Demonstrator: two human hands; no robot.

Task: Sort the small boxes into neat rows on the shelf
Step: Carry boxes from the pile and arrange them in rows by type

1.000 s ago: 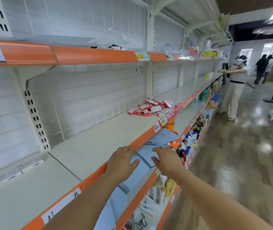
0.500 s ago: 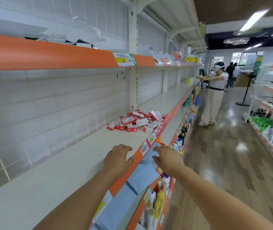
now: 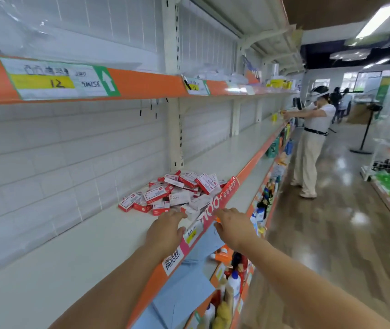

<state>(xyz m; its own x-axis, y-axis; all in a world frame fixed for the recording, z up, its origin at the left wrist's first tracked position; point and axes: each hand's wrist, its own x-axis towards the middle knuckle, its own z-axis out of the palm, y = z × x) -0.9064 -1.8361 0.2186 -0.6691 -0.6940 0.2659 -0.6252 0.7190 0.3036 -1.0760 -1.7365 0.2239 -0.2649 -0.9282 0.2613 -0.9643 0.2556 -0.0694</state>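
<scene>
Small boxes (image 3: pixel 175 194): one loose heap, far along the middle shelf (image 3: pixel 75 255); too jumbled for an exact count, roughly twenty showing. Hands: two, left hand (image 3: pixel 165 231) and right hand (image 3: pixel 233 225), both near. Orange-edged shelf tiers seen on the left: three. Yellow price tags (image 3: pixel 54 78) on the upper edge: two readable. One person (image 3: pixel 312 138) stood far right; two more figures (image 3: pixel 340 102) beyond.

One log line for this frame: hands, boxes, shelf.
left hand open, reaching | right hand open, reaching | small boxes heaped, unsorted | shelf no rows
</scene>
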